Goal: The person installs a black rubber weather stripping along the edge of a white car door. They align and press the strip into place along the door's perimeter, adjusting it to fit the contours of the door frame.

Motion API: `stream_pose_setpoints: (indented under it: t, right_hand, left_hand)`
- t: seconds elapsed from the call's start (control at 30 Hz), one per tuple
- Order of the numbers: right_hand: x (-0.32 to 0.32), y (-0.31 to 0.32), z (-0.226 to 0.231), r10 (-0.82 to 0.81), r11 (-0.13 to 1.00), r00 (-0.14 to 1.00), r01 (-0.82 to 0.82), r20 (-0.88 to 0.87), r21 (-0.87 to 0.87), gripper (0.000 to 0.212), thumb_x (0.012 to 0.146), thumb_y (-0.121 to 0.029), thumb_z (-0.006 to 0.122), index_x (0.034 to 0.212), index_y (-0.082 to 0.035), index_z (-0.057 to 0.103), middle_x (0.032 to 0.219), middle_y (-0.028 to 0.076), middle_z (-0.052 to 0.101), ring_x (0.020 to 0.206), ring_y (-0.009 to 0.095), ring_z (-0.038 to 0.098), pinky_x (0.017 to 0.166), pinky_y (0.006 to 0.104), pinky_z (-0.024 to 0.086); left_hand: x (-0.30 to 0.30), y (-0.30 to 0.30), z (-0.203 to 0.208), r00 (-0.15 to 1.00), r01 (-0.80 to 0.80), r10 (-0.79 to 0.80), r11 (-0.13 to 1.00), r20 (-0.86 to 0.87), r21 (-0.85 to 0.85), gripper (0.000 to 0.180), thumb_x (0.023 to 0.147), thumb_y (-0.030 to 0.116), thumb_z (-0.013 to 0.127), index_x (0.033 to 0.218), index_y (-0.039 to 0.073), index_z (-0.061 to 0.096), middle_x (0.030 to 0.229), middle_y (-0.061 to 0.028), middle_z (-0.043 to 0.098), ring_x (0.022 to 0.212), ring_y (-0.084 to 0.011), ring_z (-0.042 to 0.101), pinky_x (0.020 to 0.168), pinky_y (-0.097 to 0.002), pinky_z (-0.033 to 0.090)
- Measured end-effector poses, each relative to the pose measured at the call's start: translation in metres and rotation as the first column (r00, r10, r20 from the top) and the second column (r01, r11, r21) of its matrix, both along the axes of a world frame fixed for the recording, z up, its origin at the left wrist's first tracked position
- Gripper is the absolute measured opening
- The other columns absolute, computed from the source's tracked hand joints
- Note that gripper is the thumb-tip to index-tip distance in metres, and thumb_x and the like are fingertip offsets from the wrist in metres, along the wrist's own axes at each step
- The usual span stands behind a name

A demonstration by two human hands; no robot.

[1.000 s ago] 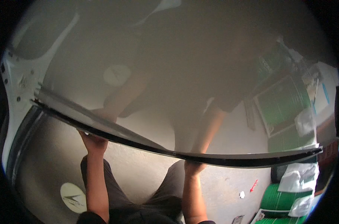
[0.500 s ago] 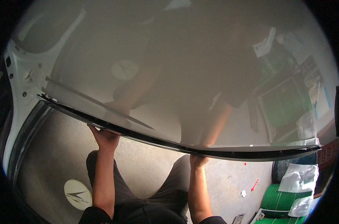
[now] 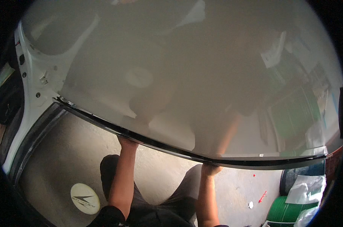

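A long black trim strip [image 3: 167,152] runs along the near edge of a large glossy grey car panel [image 3: 201,75]. My left hand [image 3: 128,141] is at its underside, left of the middle, with the fingers hidden behind the strip. Farther right, my right hand [image 3: 212,169] also grips the strip from below, its fingertips out of sight. Both forearms reach up from the lower edge. The strip's left end meets a white car body pillar [image 3: 43,72] with small bolts and holes. My arms and the floor things are mirrored in the panel.
A black rubber seal [image 3: 31,145] curves down the opening at the left. On the concrete floor lie a pale round disc [image 3: 85,198], a red scrap [image 3: 262,196] and a white scrap [image 3: 250,205]. Green drums [image 3: 290,210] with plastic sheeting [image 3: 307,189] stand lower right.
The view has shifted, so panel and pillar sit farther right. My left hand has moved slightly right along the strip, its thumb now hidden. A dark line across the panel's left no longer shows.
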State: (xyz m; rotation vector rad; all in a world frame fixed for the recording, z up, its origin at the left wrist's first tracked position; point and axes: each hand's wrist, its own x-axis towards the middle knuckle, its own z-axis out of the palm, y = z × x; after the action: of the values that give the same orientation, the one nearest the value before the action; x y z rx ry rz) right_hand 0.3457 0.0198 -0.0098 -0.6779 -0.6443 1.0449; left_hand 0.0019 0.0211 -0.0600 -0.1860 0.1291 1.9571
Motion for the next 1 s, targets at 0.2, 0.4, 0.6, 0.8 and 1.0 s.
stream_pose_setpoints:
  t: [0.2,0.4,0.6,0.8,1.0]
  right_hand:
    - [0.001,-0.005,0.008,0.124,0.992,0.992,-0.124,-0.023,-0.007,0.035,0.088,-0.042,0.050,0.095,-0.008,0.056,0.087,0.004,0.057,0.085,0.019,0.056,0.078,0.0353,0.046]
    - [-0.008,0.002,0.001,0.284,0.957,0.955,-0.288,0.084,0.040,0.048,0.088,-0.043,0.051,0.122,-0.008,0.047,0.117,0.008,0.052,0.107,0.024,0.049,0.095,0.0378,0.040]
    - [0.002,0.007,-0.018,0.368,0.930,0.924,-0.367,0.103,-0.029,0.050,0.087,-0.031,0.053,0.128,-0.007,0.040,0.122,0.009,0.047,0.112,0.023,0.045,0.098,0.0363,0.037]
    - [-0.009,0.025,-0.029,0.216,0.976,0.876,-0.208,0.431,-0.065,0.053,0.085,-0.021,0.053,0.132,-0.005,0.034,0.124,0.010,0.044,0.114,0.023,0.042,0.098,0.0353,0.036]
    - [0.026,0.015,-0.068,-0.040,0.995,0.290,0.094,0.956,0.013,0.065,0.078,-0.004,0.056,0.137,-0.002,0.027,0.131,0.013,0.040,0.120,0.024,0.038,0.103,0.0344,0.032]
  left_hand:
    - [-0.001,0.008,-0.004,1.000,-0.006,0.012,0.983,-0.029,0.185,0.060,0.089,0.053,0.045,0.126,0.007,0.050,0.123,-0.0144,0.056,0.116,-0.0348,0.048,0.101,-0.0530,0.035]
    - [0.006,0.000,0.022,0.997,0.067,-0.069,0.995,0.019,0.069,0.048,0.092,0.045,0.044,0.122,0.008,0.053,0.116,-0.0096,0.060,0.107,-0.0302,0.056,0.096,-0.0473,0.042]
    - [0.014,-0.003,0.003,0.996,0.045,-0.032,0.983,0.078,-0.178,0.038,0.091,0.038,0.044,0.113,0.009,0.055,0.104,-0.0075,0.062,0.090,-0.0236,0.061,0.071,-0.0398,0.053]
    - [-0.019,-0.006,-0.050,0.965,0.230,-0.261,0.879,0.018,0.417,0.035,0.094,0.036,0.039,0.095,0.008,0.060,0.075,-0.0052,0.063,0.053,-0.0230,0.058,0.051,-0.0368,0.052]
    - [0.003,-0.012,0.006,0.972,0.207,-0.192,0.972,0.132,-0.113,0.032,0.093,0.039,0.044,0.088,0.010,0.058,0.074,-0.0036,0.057,0.058,-0.0191,0.050,0.055,-0.0331,0.047]
